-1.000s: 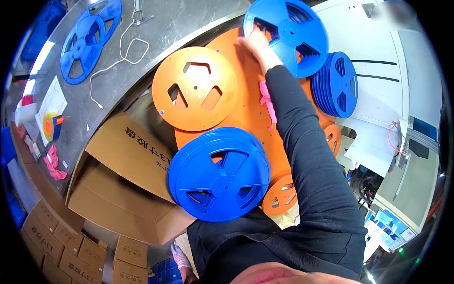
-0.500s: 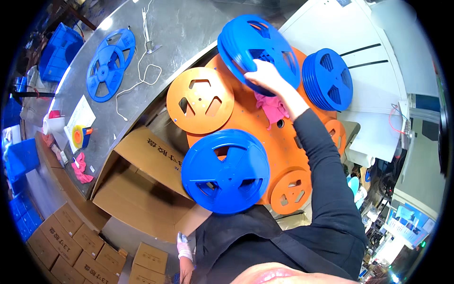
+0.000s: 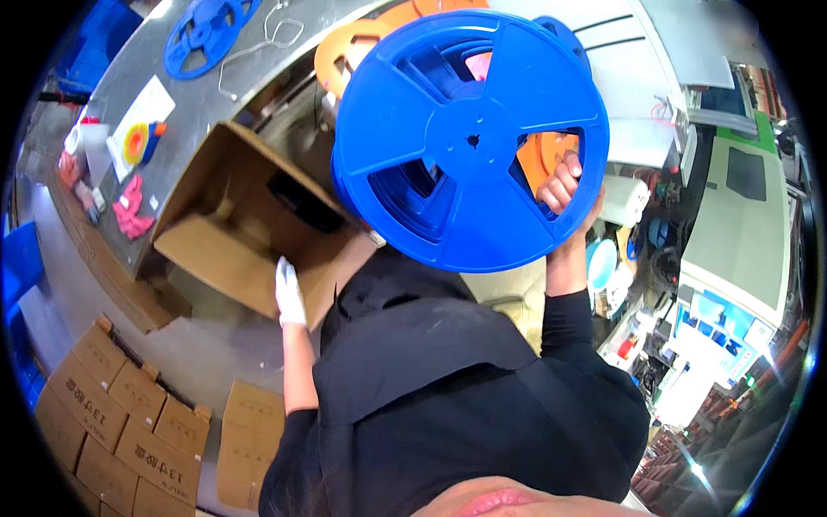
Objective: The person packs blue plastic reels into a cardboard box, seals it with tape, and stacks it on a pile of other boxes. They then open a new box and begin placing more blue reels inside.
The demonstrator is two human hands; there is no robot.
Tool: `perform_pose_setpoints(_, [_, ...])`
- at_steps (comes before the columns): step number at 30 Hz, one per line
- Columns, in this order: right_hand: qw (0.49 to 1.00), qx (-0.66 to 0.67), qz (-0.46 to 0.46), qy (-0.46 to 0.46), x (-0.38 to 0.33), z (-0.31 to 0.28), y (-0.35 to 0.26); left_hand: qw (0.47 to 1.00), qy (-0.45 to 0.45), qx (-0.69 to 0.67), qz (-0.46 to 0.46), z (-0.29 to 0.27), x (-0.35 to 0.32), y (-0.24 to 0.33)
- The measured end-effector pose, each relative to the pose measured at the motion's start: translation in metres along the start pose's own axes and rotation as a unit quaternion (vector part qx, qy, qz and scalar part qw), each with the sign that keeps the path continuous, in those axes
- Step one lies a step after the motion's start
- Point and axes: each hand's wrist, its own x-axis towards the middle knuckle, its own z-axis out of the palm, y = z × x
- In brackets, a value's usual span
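Note:
A large blue plastic reel (image 3: 469,138) fills the upper middle of the view, lifted close to the camera. My right hand (image 3: 564,185) grips its rim at the lower right, fingers hooked through a spoke opening. Behind it, orange reels (image 3: 362,43) show partly at the top. My left hand (image 3: 289,293), in a white glove, rests on the flap of an open cardboard box (image 3: 250,224) below the bench edge. The box's inside is dark and I cannot tell what it holds.
A metal bench (image 3: 198,95) carries another blue reel (image 3: 207,21), a bent wire, a paper sheet and an orange tape roll (image 3: 138,142). Pink gloves (image 3: 129,207) lie at its edge. Several closed cartons (image 3: 129,414) stand on the floor lower left. Machines stand at right.
My right hand has lifted the blue reel off the orange stack and brought it up toward the camera. My left hand has come to the box flap.

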Motion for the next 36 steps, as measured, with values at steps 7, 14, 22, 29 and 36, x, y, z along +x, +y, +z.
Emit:
perform_pose_setpoints(7, [0.999, 0.045, -0.019, -0.012, -0.077, 0.036, 0.051, 0.98, -0.025, -0.013, 0.196, 0.001, -0.016, 0.092])
perform_pose_setpoints(14, [0.998, -0.008, -0.048, 0.031, -0.119, 0.059, 0.045, 0.706, -0.088, 0.295, 0.637, 0.05, -0.108, 0.204])
perform_pose_setpoints(22, [0.996, -0.042, -0.069, 0.035, -0.165, 0.053, 0.02, 0.521, -0.215, 0.33, 0.757, 0.112, -0.145, 0.211])
perform_pose_setpoints(29, [0.993, 0.001, -0.108, 0.057, -0.185, 0.03, 0.003, 0.491, -0.25, 0.369, 0.748, 0.135, -0.156, 0.227])
perform_pose_setpoints(36, [0.989, -0.064, -0.105, 0.087, -0.195, 0.024, -0.005, 0.488, -0.266, 0.394, 0.732, 0.142, -0.155, 0.228])
